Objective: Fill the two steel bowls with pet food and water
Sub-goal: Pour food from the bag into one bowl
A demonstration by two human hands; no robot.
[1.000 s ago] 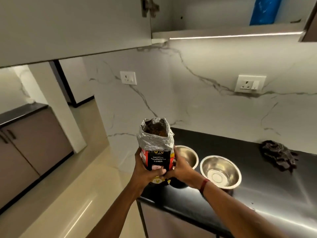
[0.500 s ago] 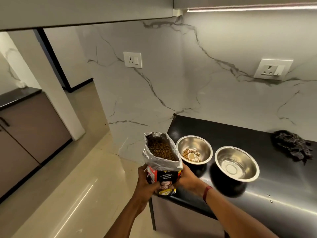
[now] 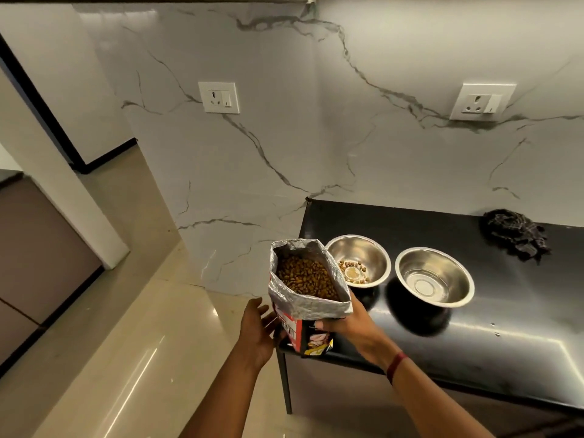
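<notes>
Fingers (image 3: 325, 325) grip pet-food bag (image 3: 308, 295) over glossy black counter (image 3: 474, 343); left fingers (image 3: 257, 308) spread.

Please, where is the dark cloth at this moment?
In the head view the cloth lies on the black counter at the far right, against the marble wall, beyond the empty bowl.

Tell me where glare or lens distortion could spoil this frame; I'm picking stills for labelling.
Head view: bright streaks of glare lie across the black countertop near its front edge and on the glossy floor; the wide-angle lens bends the wall lines toward the frame edges; the food bag, the left bowl and the right bowl stay sharp, each bowl casting a dark reflection toward the camera.
</notes>
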